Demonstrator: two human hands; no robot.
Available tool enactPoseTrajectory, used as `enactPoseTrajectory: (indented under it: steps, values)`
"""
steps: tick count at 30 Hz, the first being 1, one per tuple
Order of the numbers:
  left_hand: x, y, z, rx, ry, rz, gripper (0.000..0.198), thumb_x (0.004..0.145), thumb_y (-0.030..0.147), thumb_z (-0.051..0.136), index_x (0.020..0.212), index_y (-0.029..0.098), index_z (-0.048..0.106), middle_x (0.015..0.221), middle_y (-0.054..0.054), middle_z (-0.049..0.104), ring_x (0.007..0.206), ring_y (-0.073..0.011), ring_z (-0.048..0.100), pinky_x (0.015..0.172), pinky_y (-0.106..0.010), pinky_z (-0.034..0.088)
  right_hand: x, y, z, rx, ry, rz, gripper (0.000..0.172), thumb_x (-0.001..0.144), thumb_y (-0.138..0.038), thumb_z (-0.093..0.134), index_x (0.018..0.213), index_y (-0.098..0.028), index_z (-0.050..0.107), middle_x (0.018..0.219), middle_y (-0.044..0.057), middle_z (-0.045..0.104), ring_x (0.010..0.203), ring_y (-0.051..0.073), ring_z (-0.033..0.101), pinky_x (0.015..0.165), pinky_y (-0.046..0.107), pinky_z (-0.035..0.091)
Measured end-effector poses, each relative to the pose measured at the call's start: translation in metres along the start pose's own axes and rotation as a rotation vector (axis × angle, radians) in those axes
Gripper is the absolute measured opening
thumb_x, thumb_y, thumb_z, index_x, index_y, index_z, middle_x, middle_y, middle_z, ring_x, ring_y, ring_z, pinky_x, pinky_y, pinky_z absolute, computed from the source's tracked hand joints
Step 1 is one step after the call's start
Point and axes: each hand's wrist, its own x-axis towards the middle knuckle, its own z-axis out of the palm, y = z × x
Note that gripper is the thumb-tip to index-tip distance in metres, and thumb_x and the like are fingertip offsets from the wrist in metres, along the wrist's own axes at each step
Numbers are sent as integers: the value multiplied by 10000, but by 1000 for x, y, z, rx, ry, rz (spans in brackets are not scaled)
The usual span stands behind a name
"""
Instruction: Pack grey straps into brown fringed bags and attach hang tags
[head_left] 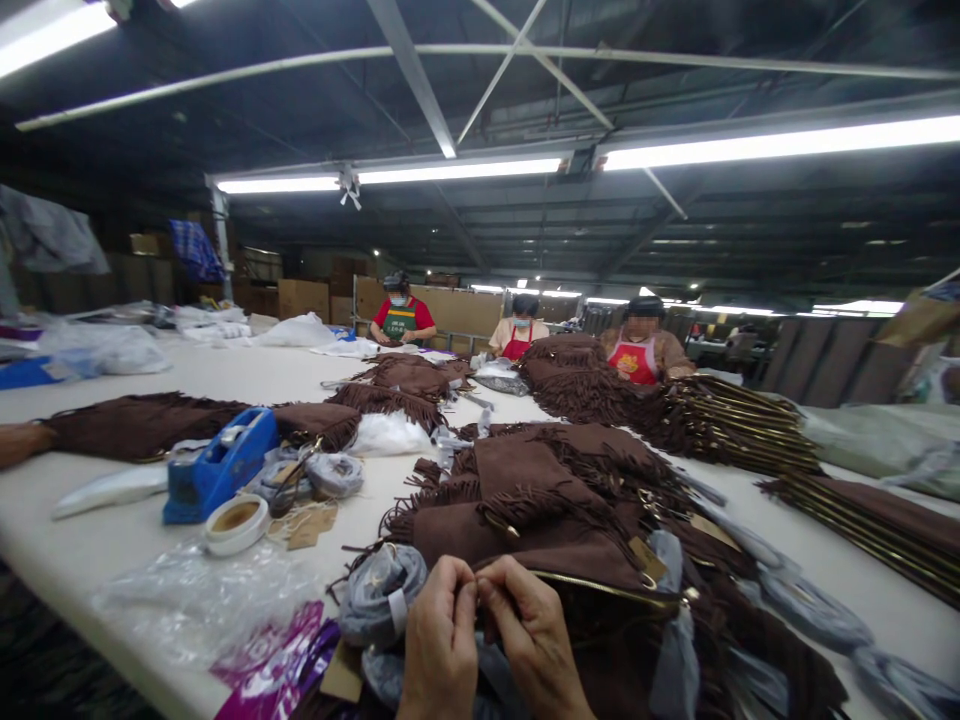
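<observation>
My left hand [442, 635] and my right hand [529, 630] meet at the bottom centre, over a brown fringed bag [525, 540] with a gold zipper. Thumb and fingers are pinched together on each hand, and the fingertips nearly touch. Whatever lies between them is too small to make out. Just left of my left hand is a coil wrapped in grey plastic [382, 592] with a white tab. A brown card tag [343, 670] lies below that coil. More brown fringed bags [555, 460] are heaped beyond my hands.
On the left stand a blue tape dispenser [219, 465], a tape roll [236, 523] and clear plastic film [202, 600]. Stacked zippered pieces [742, 425] lie at the right. Several people sit across the white table [247, 372]; another person's hand [26, 443] reaches in at the left edge.
</observation>
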Motion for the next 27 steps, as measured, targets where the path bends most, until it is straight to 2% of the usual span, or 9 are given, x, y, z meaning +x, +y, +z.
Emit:
enactPoseTrajectory:
  steps: [4,7,10,13,15,17,19,23,27]
  values:
    - [1,-1,0,38,-15,-13,221,900,324,406,720,220,481,655,-12,534,598,-179,522,575,-273,401,1,0,-1,-43,-32,-40,275,923,-324,502,703,-192,601,622,-15,573,573,125,532,548,219,386]
    - [2,4,-11,68,-86,-12,211,901,283,394,728,214,493,682,-24,559,642,-189,557,605,-284,432,2,1,-1,-65,-68,-58,271,928,-319,512,714,-192,621,634,-11,595,592,129,545,563,224,393]
    - [5,7,-44,158,-170,80,185,873,213,413,935,193,586,916,-81,635,845,-215,605,763,-327,486,1,5,-1,-11,-95,-44,262,925,-365,535,793,-190,679,688,10,663,602,137,585,589,230,436]
    - [8,1,-89,403,-190,148,433,750,155,545,1180,189,579,1251,-129,567,1156,-278,515,1008,-441,405,1,7,-2,135,-21,59,346,920,-466,532,999,-175,701,723,42,718,493,118,569,520,229,459]
    - [8,-8,-113,555,-250,125,386,702,150,600,1084,191,636,1230,-120,586,1172,-302,496,1026,-481,382,0,5,-2,225,44,125,422,897,-527,547,1040,-159,696,690,53,724,414,98,517,422,205,412]
    - [7,-15,-125,628,-317,127,233,725,160,601,946,199,663,1135,-97,630,1115,-291,524,985,-465,413,-1,1,-2,279,64,148,434,867,-550,587,989,-153,713,666,60,725,392,90,504,383,190,386]
    - [7,-16,-129,642,-320,168,144,765,174,581,883,208,657,1106,-79,642,1098,-276,530,961,-436,428,-5,-5,-5,311,66,153,418,843,-551,623,948,-160,730,720,78,742,432,109,565,404,199,435]
    - [7,3,-130,644,-180,239,120,803,225,570,892,217,650,1096,-76,648,1069,-280,543,929,-423,433,-25,-13,-18,358,142,211,410,782,-569,687,931,-192,747,943,118,749,778,246,717,551,271,573]
    - [-8,26,-127,661,-125,336,102,815,300,596,878,249,657,1043,-66,659,993,-286,565,869,-410,438,-63,-17,-21,481,149,403,462,747,-611,700,930,-188,735,855,108,736,725,246,714,496,272,544]
